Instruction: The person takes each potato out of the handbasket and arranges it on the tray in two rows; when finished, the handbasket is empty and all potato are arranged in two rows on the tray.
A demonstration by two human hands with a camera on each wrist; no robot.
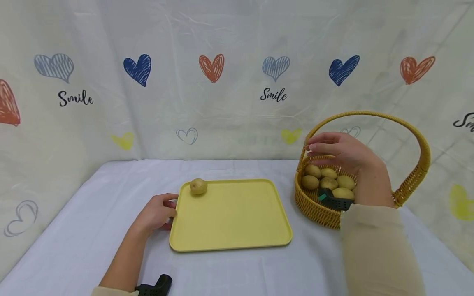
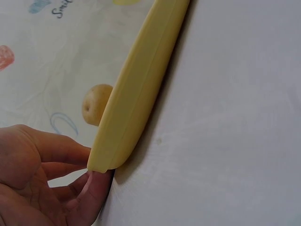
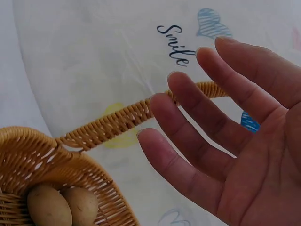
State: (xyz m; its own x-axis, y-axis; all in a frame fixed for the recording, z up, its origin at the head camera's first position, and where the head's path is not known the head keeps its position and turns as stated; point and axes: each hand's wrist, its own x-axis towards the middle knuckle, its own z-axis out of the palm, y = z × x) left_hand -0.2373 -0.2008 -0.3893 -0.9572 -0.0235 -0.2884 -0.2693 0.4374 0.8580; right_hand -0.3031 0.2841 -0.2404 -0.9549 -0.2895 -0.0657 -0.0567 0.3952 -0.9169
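Observation:
A yellow tray (image 1: 233, 222) lies on the white tablecloth, with one potato (image 1: 198, 186) at its far left corner. At the tray's left edge, my left hand (image 1: 157, 211) holds the rim; the left wrist view shows fingertips (image 2: 96, 181) against the edge. My right hand (image 1: 342, 152) hovers over the wicker basket (image 1: 322, 216), fingers spread and holding nothing. Inside the basket sit several potatoes (image 1: 328, 183), partly hidden by the right wrist. In the right wrist view the palm faces the camera, and the basket handle (image 3: 117, 122) passes behind the fingers.
The basket's tall arched handle (image 1: 370, 113) rises around the right hand. Behind the table hangs a white sheet (image 1: 233, 123) printed with hearts and the word Smile. Dark straps (image 1: 338, 202) sit on both wrists.

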